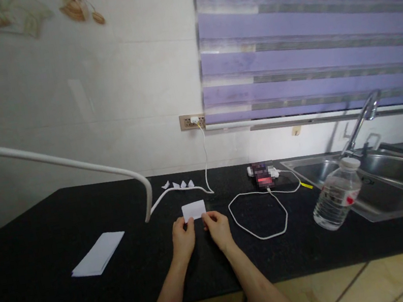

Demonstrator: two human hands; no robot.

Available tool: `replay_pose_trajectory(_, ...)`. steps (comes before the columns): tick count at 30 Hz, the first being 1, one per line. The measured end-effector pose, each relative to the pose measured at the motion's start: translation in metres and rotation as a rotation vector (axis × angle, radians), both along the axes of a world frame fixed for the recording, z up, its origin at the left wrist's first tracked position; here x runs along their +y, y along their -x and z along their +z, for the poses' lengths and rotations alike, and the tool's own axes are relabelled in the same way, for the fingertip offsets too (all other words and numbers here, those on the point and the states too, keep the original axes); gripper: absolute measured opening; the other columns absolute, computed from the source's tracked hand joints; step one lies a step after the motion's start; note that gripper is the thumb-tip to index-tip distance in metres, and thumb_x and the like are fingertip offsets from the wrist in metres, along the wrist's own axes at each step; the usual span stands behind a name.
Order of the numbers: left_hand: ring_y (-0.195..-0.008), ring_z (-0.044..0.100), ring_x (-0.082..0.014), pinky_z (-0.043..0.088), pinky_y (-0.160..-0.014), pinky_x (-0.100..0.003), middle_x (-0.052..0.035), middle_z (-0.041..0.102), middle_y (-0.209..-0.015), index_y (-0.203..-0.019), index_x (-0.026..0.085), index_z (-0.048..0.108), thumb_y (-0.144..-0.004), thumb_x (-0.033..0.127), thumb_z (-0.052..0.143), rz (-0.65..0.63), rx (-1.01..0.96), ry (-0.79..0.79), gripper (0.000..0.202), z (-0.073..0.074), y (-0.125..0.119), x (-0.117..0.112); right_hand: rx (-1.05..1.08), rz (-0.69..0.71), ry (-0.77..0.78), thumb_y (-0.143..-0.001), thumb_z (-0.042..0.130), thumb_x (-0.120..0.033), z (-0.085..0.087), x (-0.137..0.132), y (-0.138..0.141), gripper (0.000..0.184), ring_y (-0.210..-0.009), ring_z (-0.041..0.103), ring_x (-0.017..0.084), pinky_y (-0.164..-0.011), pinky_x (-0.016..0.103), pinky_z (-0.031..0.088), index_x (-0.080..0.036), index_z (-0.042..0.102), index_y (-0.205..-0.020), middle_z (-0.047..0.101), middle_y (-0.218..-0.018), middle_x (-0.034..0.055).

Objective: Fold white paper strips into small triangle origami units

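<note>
A small white rectangle of paper (194, 210) is held up just above the black countertop, between both hands. My left hand (183, 239) is closed, pinching its lower left corner. At the lower right corner my right hand (218, 228) pinches it too, thumb on the near side. Farther back lie several small folded paper pieces (183, 185) in a row beside a white cable. To the left a stack of white paper strips (99, 254) rests on the counter, apart from my hands.
A white curved tube (112, 170) reaches in from the left. On the right are a looped white cable (264, 238), a blurred-out device (263, 174), a water bottle (338, 195) and a steel sink (374, 215) with a faucet (363, 116). A charger (195, 120) is plugged into the wall.
</note>
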State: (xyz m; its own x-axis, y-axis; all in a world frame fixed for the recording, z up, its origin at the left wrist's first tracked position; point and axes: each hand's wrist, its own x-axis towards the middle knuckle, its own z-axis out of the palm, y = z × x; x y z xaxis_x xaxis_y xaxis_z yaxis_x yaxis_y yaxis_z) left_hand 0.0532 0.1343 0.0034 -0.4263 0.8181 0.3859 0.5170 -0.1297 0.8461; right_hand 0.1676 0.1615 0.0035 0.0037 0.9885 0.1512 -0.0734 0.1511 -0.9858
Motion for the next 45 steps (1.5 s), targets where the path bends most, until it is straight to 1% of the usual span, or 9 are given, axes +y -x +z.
replay_pose_trajectory(5, -0.078, 0.058, -0.0215, 0.042, -0.073, -0.033, -0.0085, 0.064, -0.082, -0.087, 0.013, 0.06, -0.073, 0.039, 0.044, 0.031, -0.103, 0.032, 0.034, 0.002, 0.007, -0.004, 0.012, -0.051, -0.004, -0.07, 0.051, -0.038, 0.003, -0.002, -0.004, 0.027, -0.056, 0.053, 0.013, -0.051, 0.023, 0.045, -0.013, 0.06, -0.073, 0.056, -0.061, 0.0018)
replay_pose_trajectory(9, -0.077, 0.058, -0.0202, 0.042, -0.071, -0.03, -0.0053, 0.064, -0.078, -0.079, 0.015, 0.061, -0.073, 0.04, 0.045, -0.082, -0.079, 0.035, 0.03, 0.009, 0.003, -0.008, -0.031, 0.062, -0.069, -0.071, 0.053, -0.037, 0.009, -0.007, -0.004, 0.029, -0.069, 0.056, 0.015, -0.06, 0.024, 0.045, -0.013, 0.061, -0.084, 0.062, -0.074, 0.0044)
replay_pose_trajectory(13, -0.071, 0.056, -0.0181, 0.042, -0.069, -0.029, -0.0021, 0.062, -0.068, -0.07, 0.017, 0.061, -0.072, 0.039, 0.046, -0.142, 0.013, 0.039, 0.027, 0.012, -0.002, -0.01, -0.04, 0.13, -0.092, -0.07, 0.055, -0.032, 0.012, -0.009, -0.003, 0.023, -0.067, 0.056, 0.015, -0.062, 0.023, 0.043, -0.012, 0.061, -0.077, 0.063, -0.072, 0.0039)
replay_pose_trajectory(17, -0.073, 0.058, -0.0185, 0.042, -0.071, -0.029, -0.0027, 0.064, -0.072, -0.071, 0.017, 0.063, -0.069, 0.041, 0.049, -0.116, -0.048, 0.054, 0.027, 0.01, 0.001, -0.009, -0.05, 0.079, -0.091, -0.07, 0.054, -0.032, 0.006, -0.005, -0.005, 0.02, -0.059, 0.051, 0.012, -0.055, 0.022, 0.04, -0.012, 0.059, -0.069, 0.059, -0.063, 0.0012)
replay_pose_trajectory(21, -0.082, 0.058, -0.0205, 0.042, -0.076, -0.031, -0.0058, 0.066, -0.084, -0.081, 0.015, 0.063, -0.069, 0.043, 0.049, 0.016, -0.216, 0.053, 0.034, 0.007, 0.008, -0.007, -0.003, -0.012, -0.034, -0.071, 0.051, -0.036, -0.001, 0.0, -0.008, 0.024, -0.05, 0.046, 0.01, -0.048, 0.02, 0.037, -0.012, 0.056, -0.066, 0.052, -0.054, -0.0017)
replay_pose_trajectory(23, -0.084, 0.058, -0.0203, 0.042, -0.077, -0.031, -0.0064, 0.065, -0.087, -0.083, 0.015, 0.063, -0.07, 0.043, 0.048, 0.034, -0.237, 0.038, 0.035, 0.009, 0.009, -0.007, 0.006, 0.004, -0.023, -0.07, 0.052, -0.036, -0.001, -0.001, -0.008, 0.024, -0.049, 0.045, 0.01, -0.046, 0.02, 0.036, -0.012, 0.056, -0.068, 0.051, -0.054, -0.0019)
replay_pose_trajectory(30, -0.077, 0.058, -0.0192, 0.04, -0.073, -0.028, -0.0034, 0.065, -0.078, -0.079, 0.016, 0.064, -0.067, 0.041, 0.052, -0.175, -0.06, 0.11, 0.03, 0.015, 0.001, -0.01, -0.03, 0.122, -0.099, -0.069, 0.054, -0.033, 0.005, -0.007, -0.006, 0.022, -0.051, 0.046, 0.01, -0.048, 0.02, 0.036, -0.012, 0.059, -0.069, 0.056, -0.057, -0.0009)
replay_pose_trajectory(39, -0.068, 0.056, -0.0164, 0.038, -0.065, -0.025, -0.0001, 0.063, -0.067, -0.068, 0.017, 0.063, -0.064, 0.042, 0.054, -0.041, -0.135, 0.085, 0.026, 0.009, 0.004, -0.008, 0.011, 0.106, -0.051, -0.069, 0.053, -0.035, 0.003, -0.005, -0.004, 0.023, -0.05, 0.05, 0.011, -0.05, 0.022, 0.04, -0.013, 0.061, -0.066, 0.058, -0.057, -0.0001)
replay_pose_trajectory(45, -0.062, 0.053, -0.0147, 0.038, -0.061, -0.023, 0.0003, 0.06, -0.063, -0.066, 0.016, 0.061, -0.064, 0.041, 0.054, 0.031, -0.157, 0.024, 0.026, 0.009, 0.0, -0.008, 0.02, 0.025, -0.026, -0.067, 0.055, -0.035, 0.006, -0.007, -0.001, 0.024, -0.047, 0.047, 0.01, -0.047, 0.021, 0.039, -0.012, 0.06, -0.064, 0.055, -0.055, -0.0007)
